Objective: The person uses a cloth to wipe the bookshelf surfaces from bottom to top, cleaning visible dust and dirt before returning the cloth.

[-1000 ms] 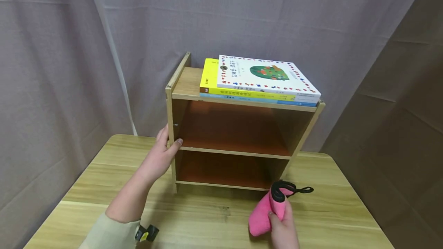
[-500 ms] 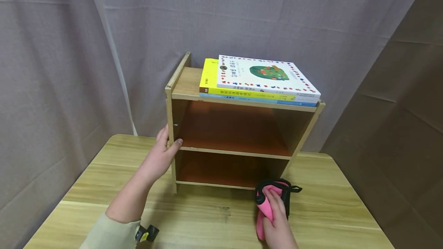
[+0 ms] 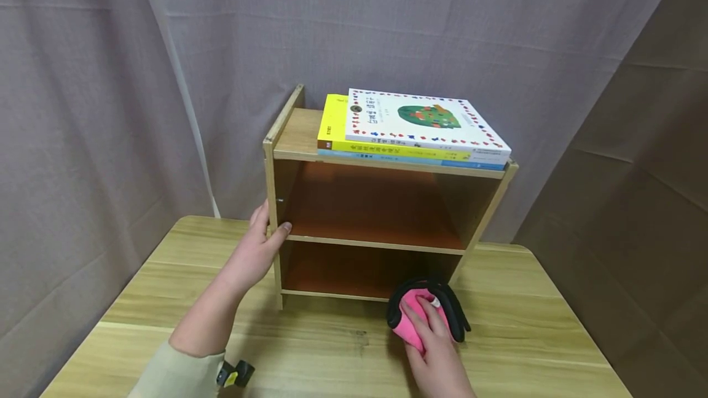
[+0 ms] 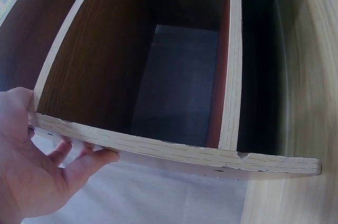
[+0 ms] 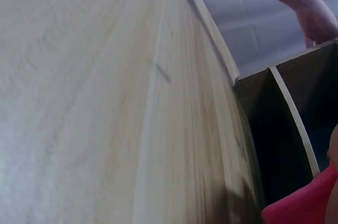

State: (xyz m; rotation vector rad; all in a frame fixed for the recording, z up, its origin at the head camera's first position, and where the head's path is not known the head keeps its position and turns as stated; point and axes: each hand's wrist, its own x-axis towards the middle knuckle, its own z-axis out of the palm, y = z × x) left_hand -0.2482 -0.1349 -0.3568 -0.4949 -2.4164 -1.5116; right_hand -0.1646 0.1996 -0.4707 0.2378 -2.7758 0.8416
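Observation:
A small wooden shelf unit (image 3: 365, 220) stands on the table, its open front facing me. My left hand (image 3: 251, 260) grips its left side panel, thumb at the front edge and the other fingers along the outside. The left wrist view shows this hand (image 4: 31, 176) against the panel edge (image 4: 158, 147). Near the unit's lower right corner, my right hand (image 3: 437, 358) holds a folded pink cloth (image 3: 412, 330) with black trim at the front of the bottom shelf. Only a pink corner of the cloth (image 5: 303, 205) shows in the right wrist view.
A white picture-covered book (image 3: 387, 117) lies on a yellow book (image 3: 332, 124) and a blue one (image 3: 481, 165) on the unit's top. Grey curtain (image 3: 232, 78) hangs behind the wooden table (image 3: 166, 287). A small black device (image 3: 236, 373) is on my left wrist.
My right hand has moved left and slightly up toward the bottom shelf, turning over so its back shows above the cloth. The left hand and shelf unit have stayed put.

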